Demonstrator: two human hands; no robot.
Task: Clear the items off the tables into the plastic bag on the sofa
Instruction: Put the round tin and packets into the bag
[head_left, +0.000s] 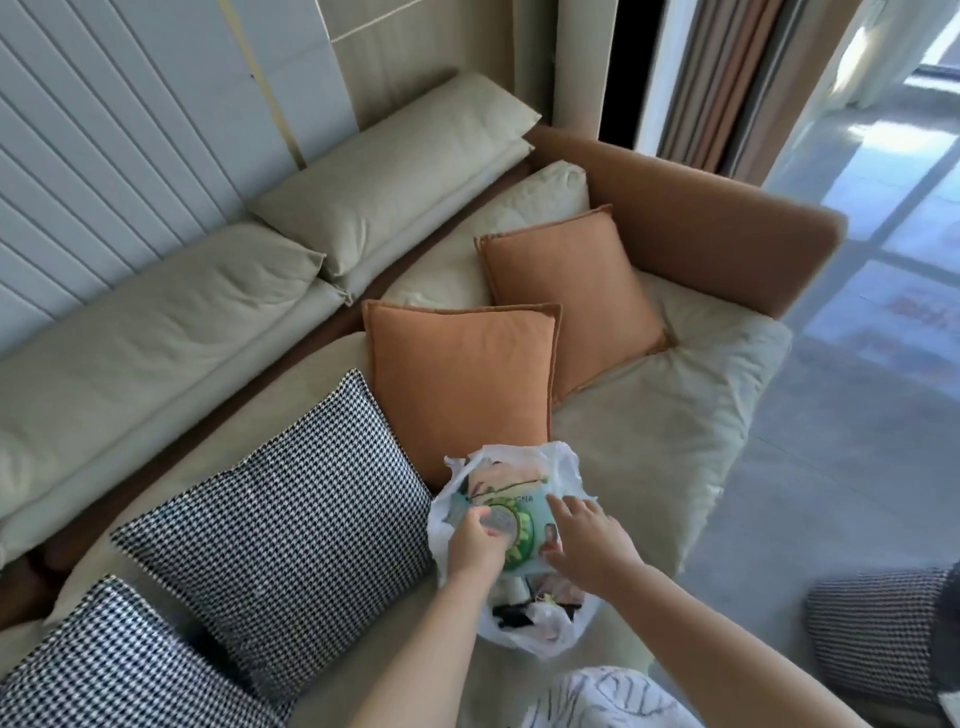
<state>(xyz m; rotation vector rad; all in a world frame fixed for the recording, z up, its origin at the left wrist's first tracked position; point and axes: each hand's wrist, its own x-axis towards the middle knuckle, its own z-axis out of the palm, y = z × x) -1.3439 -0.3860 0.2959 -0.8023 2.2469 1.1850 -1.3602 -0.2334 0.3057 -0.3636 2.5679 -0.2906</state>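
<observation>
Low in the frame's centre, the crumpled translucent white plastic bag (563, 470) bulged with colourful packets; the left hand (475, 540) gripped a round item (498, 519), and the right hand (587, 538) spread its fingers loosely.

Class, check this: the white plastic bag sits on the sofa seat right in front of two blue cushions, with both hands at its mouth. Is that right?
Not quite. The cushions behind the plastic bag are orange, not blue, as the head view shows. The rest holds: the bag sits on the sofa, left hand and right hand at its mouth.
</observation>
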